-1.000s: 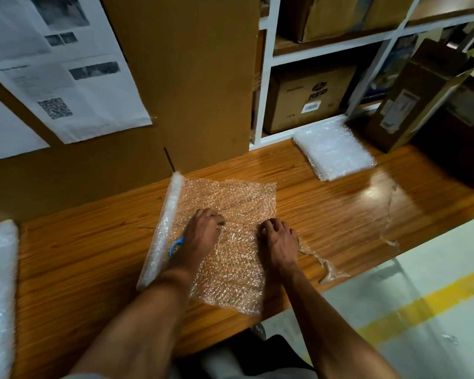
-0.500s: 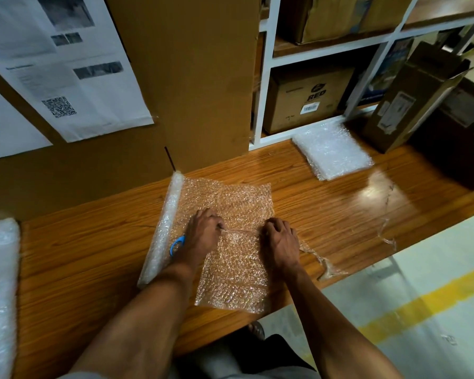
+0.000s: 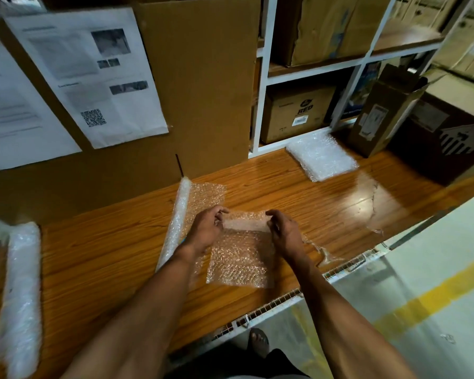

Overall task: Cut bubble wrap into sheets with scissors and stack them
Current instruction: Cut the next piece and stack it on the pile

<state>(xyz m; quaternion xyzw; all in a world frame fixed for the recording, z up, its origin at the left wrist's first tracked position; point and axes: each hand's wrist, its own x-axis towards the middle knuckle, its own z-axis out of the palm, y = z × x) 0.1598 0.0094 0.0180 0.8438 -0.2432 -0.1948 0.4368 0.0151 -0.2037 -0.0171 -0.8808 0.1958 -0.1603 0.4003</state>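
The scene is dim and warm-toned. A bright glare patch shines on the wooden tabletop at right. Wide-angle distortion bends the shelf frame and table edge. The posted papers are blurred and unreadable, and the corners are soft.

Cardboard and paper all along the back wall.
Printed sheets taped on a big cardboard panel; white shelving holds a brown carton; an open tall box leans by the wooden table.
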